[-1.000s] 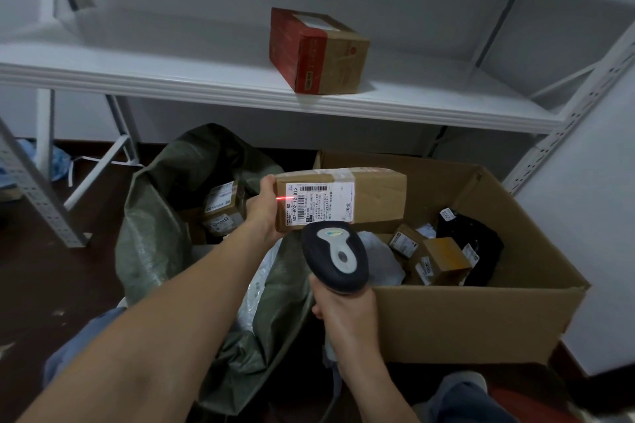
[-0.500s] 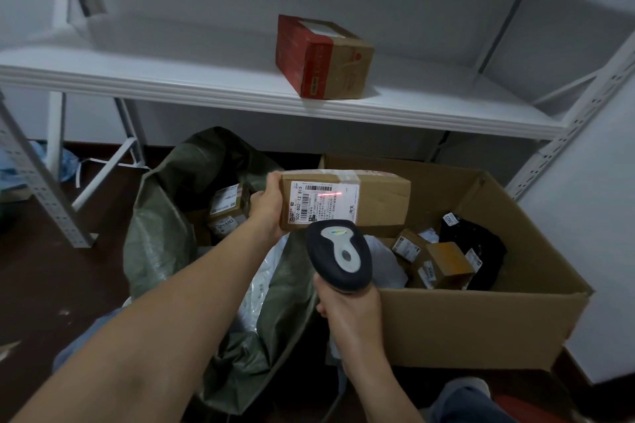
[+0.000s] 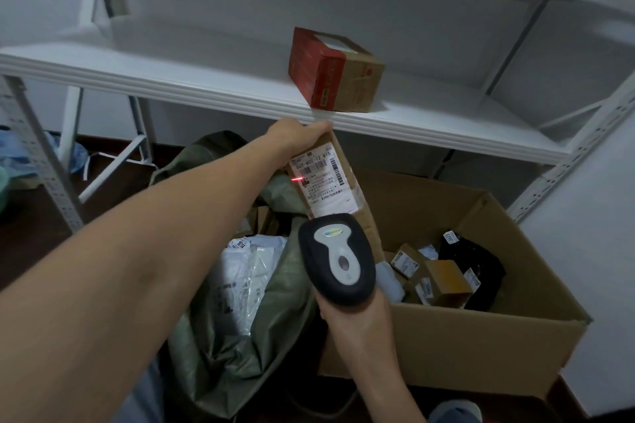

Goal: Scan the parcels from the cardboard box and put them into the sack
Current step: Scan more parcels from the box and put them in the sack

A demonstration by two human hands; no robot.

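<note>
Fingers (image 3: 319,129) of the left hand (image 3: 295,137) are curling over the upper end of a long brown cardboard parcel (image 3: 347,182), gripping it. The parcel is slanting down from that hand toward the right hand (image 3: 354,319), with its white printed shipping label (image 3: 319,178) facing the camera. Its lower end is disappearing behind the head of a dark handheld barcode scanner with a pale grey centre strip (image 3: 336,257).

The right hand is wrapping around the scanner's grip from below and holding the head up just under the label. A small red laser mark (image 3: 297,178) is glowing at the label's left edge.

Below the left forearm and to the left of the right hand, an olive-green woven sack (image 3: 240,336) is lying open, and white plastic mailers (image 3: 247,268) are showing inside it. To the right of the right hand, and touching the sack's side, a large open brown cardboard box (image 3: 464,347) is sitting on the dark floor. Several small brown cartons with white labels (image 3: 443,282) and a black plastic bag (image 3: 477,268) are lying inside it.

Above the left hand, a white metal shelf (image 3: 171,79) is running across the view. A red and brown cardboard box (image 3: 336,72) is resting on the shelf, up and to the right of the gripping fingers.
</note>
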